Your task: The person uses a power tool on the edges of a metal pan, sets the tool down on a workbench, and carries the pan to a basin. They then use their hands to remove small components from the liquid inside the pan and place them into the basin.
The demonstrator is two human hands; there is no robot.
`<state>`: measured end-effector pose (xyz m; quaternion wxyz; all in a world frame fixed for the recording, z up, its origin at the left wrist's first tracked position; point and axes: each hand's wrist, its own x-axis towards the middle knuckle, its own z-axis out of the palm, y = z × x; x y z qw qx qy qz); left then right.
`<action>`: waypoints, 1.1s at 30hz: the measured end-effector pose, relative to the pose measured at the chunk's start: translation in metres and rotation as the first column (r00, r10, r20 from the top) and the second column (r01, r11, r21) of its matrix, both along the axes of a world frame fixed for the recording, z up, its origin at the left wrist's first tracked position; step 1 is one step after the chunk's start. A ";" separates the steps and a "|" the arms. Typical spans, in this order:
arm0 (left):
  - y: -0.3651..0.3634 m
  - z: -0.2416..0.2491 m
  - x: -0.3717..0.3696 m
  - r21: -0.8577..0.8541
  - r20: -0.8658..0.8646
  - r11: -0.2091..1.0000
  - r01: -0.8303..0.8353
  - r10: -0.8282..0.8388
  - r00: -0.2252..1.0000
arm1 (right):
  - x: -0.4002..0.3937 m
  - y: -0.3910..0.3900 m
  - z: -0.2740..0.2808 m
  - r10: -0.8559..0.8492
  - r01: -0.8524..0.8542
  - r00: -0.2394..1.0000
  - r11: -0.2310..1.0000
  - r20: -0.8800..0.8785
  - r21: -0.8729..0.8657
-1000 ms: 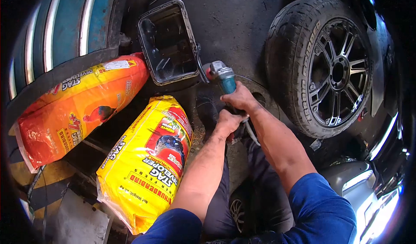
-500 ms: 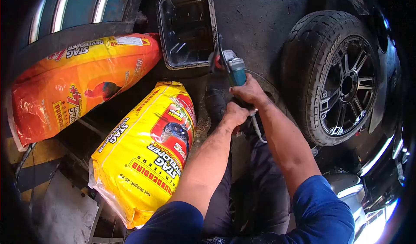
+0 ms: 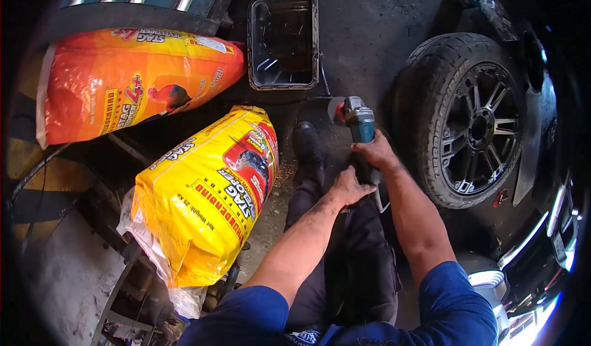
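Angle grinder (image 3: 362, 127): teal body, metal gear head toward the top of the view, disc (image 3: 335, 110) on the left side of the head. Dark rear section extends between the two hands, above the person's legs (image 3: 363, 254).

Right hand (image 3: 375, 151): fingers closed around the lower part of the teal body, just behind the gear head; contact along the body's right side and across it. Fingertips on the underside hidden.

Left hand (image 3: 352, 188): lower and to the left, fingers curled narrowly against the dark rear section, thumb side uppermost; exact finger wrap beneath cannot be told. Disc lies beyond the fingers of both hands, touching neither.

Surroundings: open rectangular pan (image 3: 252, 44) on the floor, up and left of the grinder head. Yellow feed sack (image 3: 203, 198) left of the left forearm; orange-red feed sack (image 3: 80, 94) farther left. Wheel with tyre (image 3: 436, 124) to the right, apart from the right hand.
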<state>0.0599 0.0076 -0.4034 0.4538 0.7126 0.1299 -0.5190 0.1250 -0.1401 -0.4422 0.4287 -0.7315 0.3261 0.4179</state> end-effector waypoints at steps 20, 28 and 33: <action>-0.038 0.228 -0.012 -0.016 0.706 0.964 0.267 -0.178 0.686 | -0.009 -0.072 0.276 -0.292 0.241 0.897 0.953 0.332 0.186; -0.027 0.305 -0.001 0.053 0.881 0.984 0.168 -0.125 0.456 | 0.019 -0.055 0.365 -0.197 0.117 0.854 0.975 0.482 0.191; -0.020 0.371 0.011 0.059 0.861 0.996 0.060 -0.081 0.503 | 0.039 -0.034 0.411 -0.223 0.105 0.804 0.966 0.551 0.237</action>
